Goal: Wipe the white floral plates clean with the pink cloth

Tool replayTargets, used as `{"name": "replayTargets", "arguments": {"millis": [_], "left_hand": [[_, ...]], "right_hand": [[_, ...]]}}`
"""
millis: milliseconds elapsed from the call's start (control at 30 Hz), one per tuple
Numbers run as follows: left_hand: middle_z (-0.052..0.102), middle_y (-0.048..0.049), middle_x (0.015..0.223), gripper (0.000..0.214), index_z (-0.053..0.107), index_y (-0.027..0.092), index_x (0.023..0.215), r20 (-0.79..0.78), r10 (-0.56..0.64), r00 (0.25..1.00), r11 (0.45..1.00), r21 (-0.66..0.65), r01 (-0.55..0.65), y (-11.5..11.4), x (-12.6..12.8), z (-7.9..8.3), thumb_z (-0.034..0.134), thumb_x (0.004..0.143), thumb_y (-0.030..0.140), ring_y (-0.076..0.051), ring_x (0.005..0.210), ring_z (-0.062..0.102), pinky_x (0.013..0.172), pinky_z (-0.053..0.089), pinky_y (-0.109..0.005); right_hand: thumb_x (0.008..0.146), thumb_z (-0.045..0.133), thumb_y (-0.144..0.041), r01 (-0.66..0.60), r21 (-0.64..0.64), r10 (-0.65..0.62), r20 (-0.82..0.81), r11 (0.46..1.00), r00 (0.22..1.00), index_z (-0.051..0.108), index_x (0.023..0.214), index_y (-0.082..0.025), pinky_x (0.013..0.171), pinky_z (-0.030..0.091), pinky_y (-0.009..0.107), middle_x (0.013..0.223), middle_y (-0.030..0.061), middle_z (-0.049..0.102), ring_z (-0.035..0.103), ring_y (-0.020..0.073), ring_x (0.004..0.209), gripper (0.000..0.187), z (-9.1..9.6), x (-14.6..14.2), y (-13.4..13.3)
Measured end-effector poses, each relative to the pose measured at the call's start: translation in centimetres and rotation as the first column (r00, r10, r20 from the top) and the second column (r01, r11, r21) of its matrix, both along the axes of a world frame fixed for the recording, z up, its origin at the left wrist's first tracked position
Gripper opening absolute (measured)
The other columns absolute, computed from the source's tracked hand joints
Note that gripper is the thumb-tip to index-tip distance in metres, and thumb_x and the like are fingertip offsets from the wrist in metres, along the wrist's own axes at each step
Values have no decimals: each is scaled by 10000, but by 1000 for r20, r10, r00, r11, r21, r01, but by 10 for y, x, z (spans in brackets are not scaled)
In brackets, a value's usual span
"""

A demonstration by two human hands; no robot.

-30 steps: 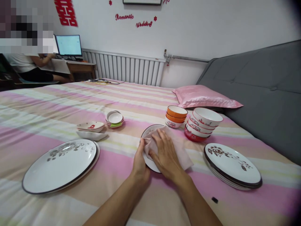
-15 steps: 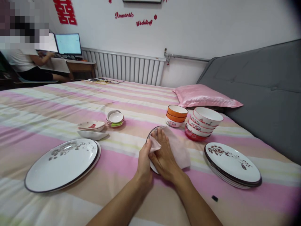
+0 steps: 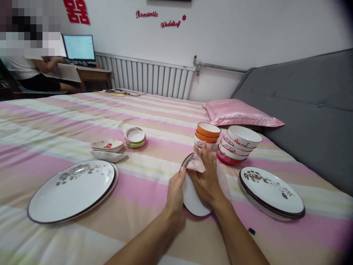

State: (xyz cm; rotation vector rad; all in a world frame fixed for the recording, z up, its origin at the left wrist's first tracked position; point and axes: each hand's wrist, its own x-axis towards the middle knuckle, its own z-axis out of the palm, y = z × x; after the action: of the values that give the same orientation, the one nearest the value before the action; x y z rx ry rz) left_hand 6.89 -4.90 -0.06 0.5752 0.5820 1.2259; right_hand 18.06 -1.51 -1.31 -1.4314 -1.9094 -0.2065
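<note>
Left hand: the person's left hand is closed on the left edge of a white, dark-rimmed plate, thumb near the rim.
Right hand: the right hand lies over the plate with its fingers stretched out, against a pale pink cloth; whether those fingers grip the cloth, I cannot tell.
Both hands: close together, 1 on each side of the plate.
Plate in hand: tilted, in front of the person, between the 2 groups of flower-patterned plates; the right hand and cloth cover part of it.
Cloth: a corner folds over near the right thumb, and more of it shows beyond the right wrist.
Bowls: 3 in the orange-topped stack, just beyond the right fingertips; a taller white-and-red stack stands beside it.
Patterned plates: a right-hand pile and a left-hand pair.
Small dishes: boat-shaped dishes behind the left-hand pair, with small round dishes near them.
Bed: a striped bedspread lies under everything; a pink pillow rests by the grey headboard.
Background: a seated person at a desk with a lit monitor.
</note>
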Motion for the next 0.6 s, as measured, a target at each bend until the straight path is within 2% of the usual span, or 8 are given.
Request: {"name": "replayTargets", "arguments": {"millis": [167, 267, 367, 500, 600], "left_hand": [[694, -115, 1037, 486, 624, 152, 1140, 27, 14, 1000, 997, -74, -12, 2, -3, -3, 583, 783, 479, -276, 980, 636, 865, 487, -382], [697, -118, 1025, 480, 630, 142, 1125, 59, 38, 998, 995, -93, -32, 3, -5, -1, 584, 783, 475, -274, 966, 644, 851, 502, -380], [701, -112, 1016, 445, 642, 135, 1097, 73, 118, 990, 990, -88, -111, 7, -9, 4, 597, 782, 447, -268, 978, 641, 862, 504, -368], [702, -101, 1021, 396, 651, 140, 1077, 132, 207, 969, 977, -81, -197, 13, -16, 11, 583, 801, 417, -258, 1016, 628, 896, 493, -358], [702, -97, 1030, 384, 647, 147, 1087, 198, 259, 945, 966, -73, -249, 16, -21, 16, 561, 818, 407, -256, 1034, 621, 912, 487, -364]], "right_hand": [[899, 346, -498, 115, 2, -115, -36, 993, 993, 151, 1440, -305, 1051, 248, 524, 1519, 60, 160, 221, 263, 1359, 607, 0, 4, 2], [894, 349, -511, 154, -51, -157, -56, 987, 986, 155, 1441, -299, 1037, 285, 509, 1512, 62, 184, 257, 268, 1342, 618, 1, 3, 1], [888, 350, -522, 174, -125, -190, -126, 977, 974, 160, 1443, -284, 1025, 308, 515, 1508, 73, 195, 269, 283, 1338, 633, 1, 2, 1], [885, 355, -510, 106, -200, -170, -337, 974, 926, 145, 1446, -263, 991, 368, 494, 1483, 99, 244, 309, 280, 1324, 648, -5, -2, 3], [893, 352, -465, 2, -158, -85, -524, 987, 847, 166, 1442, -227, 1015, 352, 453, 1443, 122, 319, 329, 245, 1318, 628, -12, -10, 6]]}}
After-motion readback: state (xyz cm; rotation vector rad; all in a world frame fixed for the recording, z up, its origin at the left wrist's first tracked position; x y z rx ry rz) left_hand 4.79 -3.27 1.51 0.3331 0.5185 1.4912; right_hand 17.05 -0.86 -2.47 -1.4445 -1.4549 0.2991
